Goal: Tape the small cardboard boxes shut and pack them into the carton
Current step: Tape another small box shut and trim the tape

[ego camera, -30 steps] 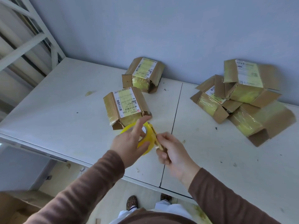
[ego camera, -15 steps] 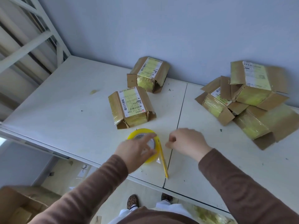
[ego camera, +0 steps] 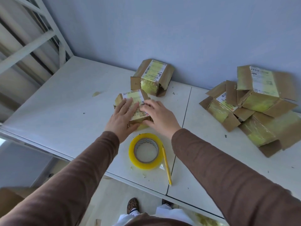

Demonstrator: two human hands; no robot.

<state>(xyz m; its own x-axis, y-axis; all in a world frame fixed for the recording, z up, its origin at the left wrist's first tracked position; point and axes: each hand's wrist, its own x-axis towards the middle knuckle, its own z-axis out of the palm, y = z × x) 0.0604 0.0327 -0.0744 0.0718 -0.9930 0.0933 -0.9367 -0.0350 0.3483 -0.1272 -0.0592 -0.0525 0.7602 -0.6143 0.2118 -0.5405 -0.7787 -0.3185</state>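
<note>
A small cardboard box point(ego camera: 132, 97) with a white label and yellowish tape lies at the middle of the white table point(ego camera: 65, 101). My left hand point(ego camera: 123, 117) lies flat on its top and left side. My right hand point(ego camera: 158, 115) holds its right side, thumb at the front corner. A roll of yellow tape point(ego camera: 146, 151) lies flat on the table just in front of the box, with a yellow pen-like tool point(ego camera: 167, 167) beside it. Only a brown corner of the carton point(ego camera: 9, 195) shows at the lower left, on the floor.
A second small box point(ego camera: 152, 76) sits behind the held one, near the wall. A pile of several open-flapped boxes point(ego camera: 254, 108) fills the table's right side. A white metal frame point(ego camera: 32, 41) stands at the left. The table's front edge runs just below the tape roll.
Both hands have let go of the tape roll and the yellow tool, which now lie on the table, and have moved forward onto the nearest small box.
</note>
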